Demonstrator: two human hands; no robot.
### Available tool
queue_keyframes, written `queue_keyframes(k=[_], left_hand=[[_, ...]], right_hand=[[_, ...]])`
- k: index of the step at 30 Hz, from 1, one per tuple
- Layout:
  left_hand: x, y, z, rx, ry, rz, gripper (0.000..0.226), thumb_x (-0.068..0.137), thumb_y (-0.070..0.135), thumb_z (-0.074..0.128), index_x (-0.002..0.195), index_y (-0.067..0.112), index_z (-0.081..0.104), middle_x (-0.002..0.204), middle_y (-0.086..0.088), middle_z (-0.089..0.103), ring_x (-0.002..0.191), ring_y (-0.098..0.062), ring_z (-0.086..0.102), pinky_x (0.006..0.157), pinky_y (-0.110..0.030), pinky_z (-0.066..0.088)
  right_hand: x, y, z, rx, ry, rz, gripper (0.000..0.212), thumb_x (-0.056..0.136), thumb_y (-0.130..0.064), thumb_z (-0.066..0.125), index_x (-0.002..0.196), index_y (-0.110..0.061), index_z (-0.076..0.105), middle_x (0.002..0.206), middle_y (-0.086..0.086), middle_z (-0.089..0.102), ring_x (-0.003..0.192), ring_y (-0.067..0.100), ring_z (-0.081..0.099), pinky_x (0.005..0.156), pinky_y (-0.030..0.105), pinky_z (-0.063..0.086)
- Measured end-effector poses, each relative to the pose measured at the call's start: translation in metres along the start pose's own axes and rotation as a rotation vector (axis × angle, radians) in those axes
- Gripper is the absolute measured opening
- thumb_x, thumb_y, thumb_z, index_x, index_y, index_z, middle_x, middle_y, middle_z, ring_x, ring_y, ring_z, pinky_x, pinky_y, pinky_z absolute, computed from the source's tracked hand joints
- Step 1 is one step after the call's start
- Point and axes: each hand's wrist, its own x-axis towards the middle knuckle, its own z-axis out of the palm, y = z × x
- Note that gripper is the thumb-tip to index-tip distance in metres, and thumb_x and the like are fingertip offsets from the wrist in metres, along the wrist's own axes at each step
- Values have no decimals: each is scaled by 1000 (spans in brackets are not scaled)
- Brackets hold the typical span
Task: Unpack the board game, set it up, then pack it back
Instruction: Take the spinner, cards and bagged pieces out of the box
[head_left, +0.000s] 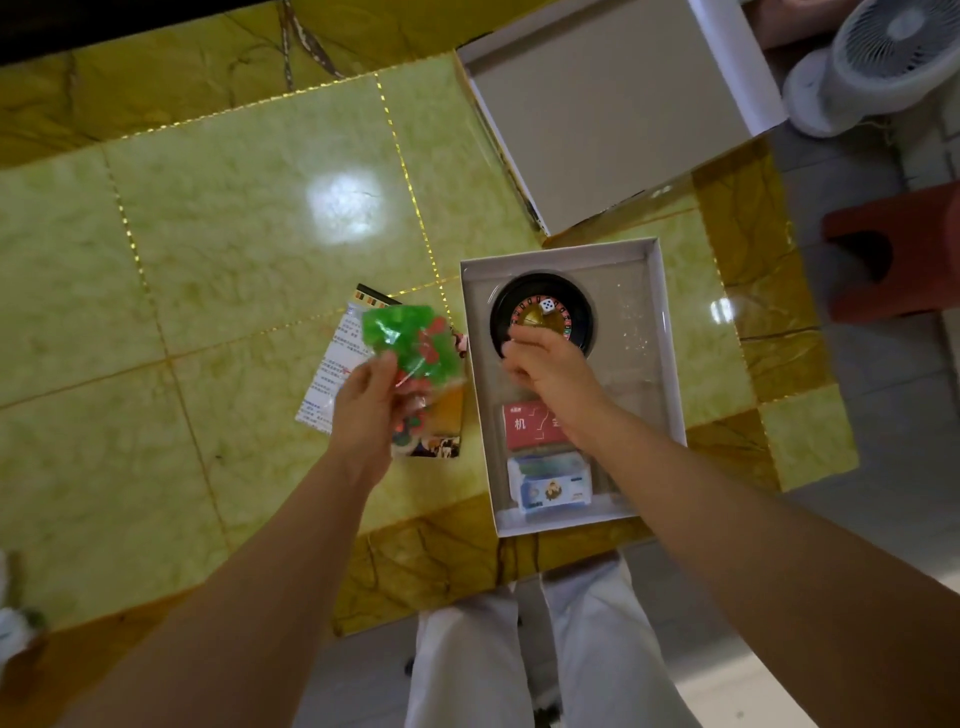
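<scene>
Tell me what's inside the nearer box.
A roulette wheel with a die on it, red card pack, banknote stack. The right hand covers the wheel's near edge and the box middle.

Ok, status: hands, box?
Left hand holds bag of green and red pieces. Right hand curled at roulette wheel rim, grip unclear. Die, cards, banknotes in tray. No obstruction seen.

Glossy marbled table (234, 218); matt cardboard box (670, 332); seemingly clear plastic bag (410, 338).
</scene>
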Motion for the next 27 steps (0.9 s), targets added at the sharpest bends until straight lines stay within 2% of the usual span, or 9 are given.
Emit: queue_keyframes(k=[3, 6, 7, 9, 11, 14, 18, 23, 27], left_hand=[[14, -10, -6, 210, 196, 47, 36, 93, 38, 59, 109, 6, 60, 104, -15, 67, 72, -19, 67, 58, -30, 55], [14, -23, 0, 453, 403, 131, 63, 66, 57, 67, 109, 12, 57, 112, -10, 58, 90, -23, 64, 76, -40, 57], [12, -28, 3, 527, 446, 169, 63, 67, 55, 68, 111, 11, 56, 114, -10, 55, 96, -25, 61, 81, -43, 55], [2, -37, 12, 695, 473, 285, 44, 80, 31, 67, 113, 5, 53, 115, -13, 51, 101, -29, 54, 85, -45, 49], [-9, -49, 19, 772, 380, 406, 24, 83, 11, 58, 106, 6, 54, 110, -13, 52, 98, -27, 51, 79, -41, 45], [-27, -66, 25, 852, 181, 488, 18, 84, 4, 56, 100, 11, 59, 103, -6, 52, 85, -15, 49, 68, -24, 32], [-43, -88, 28, 971, 13, 514, 12, 86, 8, 58, 93, 17, 60, 92, 2, 48, 77, -11, 48, 66, -26, 36], [-53, -119, 32, 1322, -95, 562, 12, 85, 27, 64, 91, 17, 69, 88, 0, 40, 78, -17, 42, 63, -28, 40], [-56, -135, 46, 1494, -8, 534, 29, 83, 35, 61, 106, 19, 67, 105, -9, 43, 100, -27, 41, 77, -35, 39]], right_hand=[[-7, 24, -26, -240, 193, 28, 14, 93, -20, 59, 107, -22, 59, 106, 2, 64, 94, 18, 63, 81, 33, 52], [-22, 54, -43, -588, 204, 34, 7, 90, -11, 61, 96, -14, 59, 93, 2, 63, 87, 17, 58, 74, 28, 47], [-27, 64, -45, -694, 168, 7, 9, 87, -8, 62, 95, -12, 59, 94, 3, 63, 86, 17, 58, 73, 27, 46], [-35, 80, -44, -876, 46, -102, 14, 84, -7, 63, 96, -11, 58, 102, 5, 60, 90, 18, 55, 76, 28, 45], [-40, 94, -37, -1051, -56, -217, 26, 82, -11, 66, 105, -16, 56, 110, 3, 56, 99, 19, 53, 83, 28, 43], [-42, 111, -26, -1204, -49, -299, 42, 79, -11, 67, 119, -16, 53, 117, 4, 54, 108, 22, 51, 89, 32, 40], [-38, 129, -20, -1299, 82, -454, 47, 49, -14, 86, 89, -14, 61, 86, 4, 59, 76, 21, 58, 64, 30, 45], [-44, 149, -27, -1405, 202, -383, 44, 68, -35, 79, 103, -12, 64, 95, 6, 62, 87, 24, 59, 76, 37, 48], [-43, 149, -24, -1417, 209, -390, 47, 71, -37, 79, 108, -13, 64, 98, 6, 62, 91, 23, 58, 78, 35, 45]])
